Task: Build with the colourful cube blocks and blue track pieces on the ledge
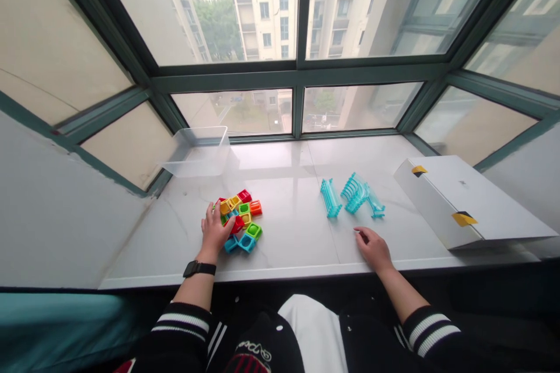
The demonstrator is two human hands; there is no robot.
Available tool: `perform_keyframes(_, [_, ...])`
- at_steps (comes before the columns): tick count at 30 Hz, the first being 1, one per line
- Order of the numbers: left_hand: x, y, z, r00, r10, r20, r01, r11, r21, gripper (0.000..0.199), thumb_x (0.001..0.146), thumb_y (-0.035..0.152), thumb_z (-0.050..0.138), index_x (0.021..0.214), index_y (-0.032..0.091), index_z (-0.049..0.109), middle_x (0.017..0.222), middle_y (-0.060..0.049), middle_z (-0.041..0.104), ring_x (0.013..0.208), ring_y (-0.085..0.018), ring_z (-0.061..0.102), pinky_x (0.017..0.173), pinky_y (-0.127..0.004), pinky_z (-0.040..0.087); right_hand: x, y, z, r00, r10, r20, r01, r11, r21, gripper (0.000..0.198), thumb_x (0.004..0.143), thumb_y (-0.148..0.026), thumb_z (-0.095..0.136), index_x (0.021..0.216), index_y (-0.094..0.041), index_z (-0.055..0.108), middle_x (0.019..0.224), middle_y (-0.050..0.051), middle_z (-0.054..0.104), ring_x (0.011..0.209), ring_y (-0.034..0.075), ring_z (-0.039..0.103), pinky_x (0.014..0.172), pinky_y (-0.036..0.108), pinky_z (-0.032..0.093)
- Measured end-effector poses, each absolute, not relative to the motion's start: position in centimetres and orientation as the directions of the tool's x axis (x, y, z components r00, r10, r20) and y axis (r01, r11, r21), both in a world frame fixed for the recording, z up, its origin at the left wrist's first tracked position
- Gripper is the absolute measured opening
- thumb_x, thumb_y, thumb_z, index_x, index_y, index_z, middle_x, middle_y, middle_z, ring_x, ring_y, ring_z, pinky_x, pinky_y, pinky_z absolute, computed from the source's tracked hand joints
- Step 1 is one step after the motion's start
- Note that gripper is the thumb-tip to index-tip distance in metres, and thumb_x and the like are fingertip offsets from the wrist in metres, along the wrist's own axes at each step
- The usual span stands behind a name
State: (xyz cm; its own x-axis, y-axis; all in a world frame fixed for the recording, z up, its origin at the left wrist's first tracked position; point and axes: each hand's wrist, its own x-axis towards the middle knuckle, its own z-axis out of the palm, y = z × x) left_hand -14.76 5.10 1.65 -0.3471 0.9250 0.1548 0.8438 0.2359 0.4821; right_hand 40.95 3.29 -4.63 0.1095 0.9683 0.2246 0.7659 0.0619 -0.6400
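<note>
My left hand (214,232) rests on a loose pile of colourful plastic blocks, thumb and fingers spread around its left side. The thumb lies against a red block (237,224). Nearby in the pile are yellow blocks (230,204), a green block (254,231), a blue block (247,243) and an orange-red block (256,208). On the right, my right hand (373,247) lies on the counter with its fingers curled together, and nothing shows in them. Just beyond it are translucent turquoise track pieces, one straight (331,198) and one curved (356,192), apart from the hand.
A clear plastic bin (199,154) stands at the back left of the white counter (289,233). At the right sits a white box (472,198) with black-and-yellow tape tabs. Window frames (297,77) border the back, and the counter's front edge runs close to my body.
</note>
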Motion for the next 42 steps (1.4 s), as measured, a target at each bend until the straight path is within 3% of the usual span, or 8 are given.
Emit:
perform_keyframes(5, [-14.7, 4.3, 1.6, -0.262, 0.955, 0.136, 0.862, 0.168, 0.477, 0.076, 0.1, 0.049, 0.049, 0.168, 0.023, 0.026, 0.177, -0.017, 0.021, 0.162, -0.035, 0.026, 0.13, -0.064, 0.02, 41.0, 3.3, -4.7, 0.109, 0.971, 0.213, 0.768, 0.054, -0.638, 0.036, 0.091, -0.046, 0.052, 0.105, -0.024, 0.077, 0.098, 0.011, 0.08, 0.081, 0.029, 0.074, 0.083, 0.046, 0.06])
perform_keyframes(14, [-11.0, 3.7, 1.1, -0.234, 0.942, 0.242, 0.885, 0.103, 0.454, 0.072, 0.099, 0.053, 0.053, 0.163, 0.022, 0.037, 0.17, -0.018, 0.035, 0.156, -0.034, 0.036, 0.127, -0.055, 0.031, 41.3, 3.3, -5.0, 0.087, 0.966, 0.244, 0.787, 0.084, -0.611, 0.035, 0.092, -0.044, 0.053, 0.102, -0.024, 0.078, 0.099, 0.01, 0.08, 0.082, 0.028, 0.074, 0.082, 0.042, 0.059])
perform_keyframes(23, [-3.9, 3.3, 0.8, -0.15, 0.958, 0.245, 0.927, 0.05, 0.373, 0.078, 0.1, 0.05, 0.055, 0.169, 0.025, 0.026, 0.177, -0.017, 0.023, 0.158, -0.036, 0.034, 0.127, -0.061, 0.028, 41.2, 3.3, -5.2, 0.02, 0.961, 0.275, 0.808, 0.146, -0.57, 0.033, 0.096, -0.043, 0.052, 0.1, -0.022, 0.077, 0.098, 0.009, 0.079, 0.086, 0.025, 0.072, 0.081, 0.037, 0.055])
perform_keyframes(28, [0.5, 3.2, 0.5, -0.109, 0.962, 0.25, 0.922, 0.004, 0.386, 0.082, 0.101, 0.052, 0.055, 0.171, 0.024, 0.021, 0.178, -0.017, 0.018, 0.159, -0.038, 0.032, 0.129, -0.066, 0.022, 40.1, 2.6, -4.4, -0.017, 0.958, 0.285, 0.811, 0.18, -0.557, 0.029, 0.097, -0.038, 0.053, 0.098, -0.023, 0.077, 0.093, 0.008, 0.076, 0.085, 0.025, 0.07, 0.084, 0.039, 0.055])
perform_keyframes(31, [1.8, 3.3, 0.2, -0.101, 0.962, 0.255, 0.914, -0.011, 0.404, 0.085, 0.1, 0.051, 0.057, 0.171, 0.024, 0.019, 0.179, -0.015, 0.015, 0.162, -0.042, 0.023, 0.129, -0.068, 0.019, 37.3, 1.5, -3.9, -0.049, 0.961, 0.272, 0.741, 0.218, -0.635, 0.027, 0.099, -0.035, 0.053, 0.108, -0.023, 0.075, 0.092, 0.007, 0.074, 0.079, 0.024, 0.069, 0.083, 0.04, 0.057])
perform_keyframes(34, [1.9, 3.3, 0.0, -0.103, 0.963, 0.249, 0.908, -0.011, 0.419, 0.084, 0.1, 0.048, 0.055, 0.172, 0.022, 0.02, 0.18, -0.015, 0.012, 0.164, -0.043, 0.015, 0.131, -0.067, 0.016, 33.0, 0.3, -3.6, -0.194, 0.932, 0.308, 0.62, 0.359, -0.698, 0.039, 0.098, -0.029, 0.056, 0.136, -0.024, 0.065, 0.109, 0.009, 0.072, 0.091, 0.024, 0.07, 0.089, 0.042, 0.06])
perform_keyframes(37, [1.4, 3.2, 0.1, -0.085, 0.966, 0.243, 0.901, -0.03, 0.434, 0.081, 0.101, 0.043, 0.052, 0.172, 0.021, 0.019, 0.18, -0.014, 0.011, 0.165, -0.042, 0.013, 0.131, -0.066, 0.015, 29.4, -0.3, -3.3, -0.376, 0.858, 0.35, 0.572, 0.512, -0.641, 0.054, 0.095, -0.025, 0.061, 0.149, -0.028, 0.058, 0.131, 0.013, 0.066, 0.118, 0.03, 0.065, 0.104, 0.049, 0.056])
perform_keyframes(42, [0.7, 2.9, 0.1, -0.04, 0.972, 0.231, 0.872, -0.079, 0.484, 0.078, 0.101, 0.038, 0.052, 0.171, 0.026, 0.02, 0.18, -0.011, 0.012, 0.166, -0.041, 0.01, 0.131, -0.069, 0.014, 27.8, 0.4, -2.8, -0.497, 0.801, 0.333, 0.561, 0.59, -0.581, 0.056, 0.095, -0.02, 0.061, 0.15, -0.032, 0.057, 0.137, 0.01, 0.067, 0.123, 0.03, 0.064, 0.106, 0.05, 0.055])
